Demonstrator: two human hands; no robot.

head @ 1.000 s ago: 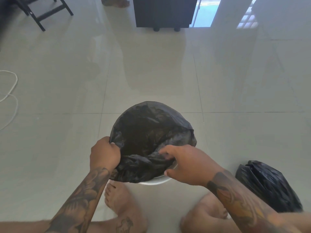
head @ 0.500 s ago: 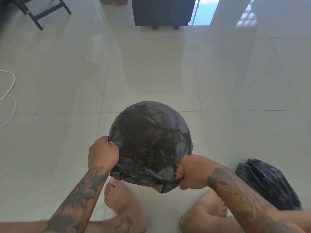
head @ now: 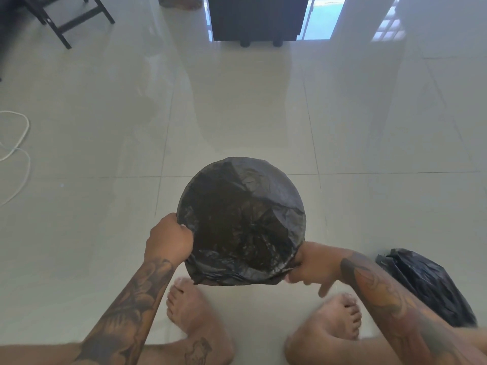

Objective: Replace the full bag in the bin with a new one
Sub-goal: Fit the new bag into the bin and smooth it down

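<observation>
Both hands (head: 168, 241) (head: 307, 264) fisted on new bag (head: 241, 222) rim, forearms angled inward

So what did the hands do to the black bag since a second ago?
The right hand grabbed the new bag and pulled its near edge down, hiding the white rim. The left hand kept its grip, and the full bag stayed put.

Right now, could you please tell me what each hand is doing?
Left hand: closed on the new bag's left rim.
Right hand: pinching the bag's near-right rim, some fingers loose.
</observation>
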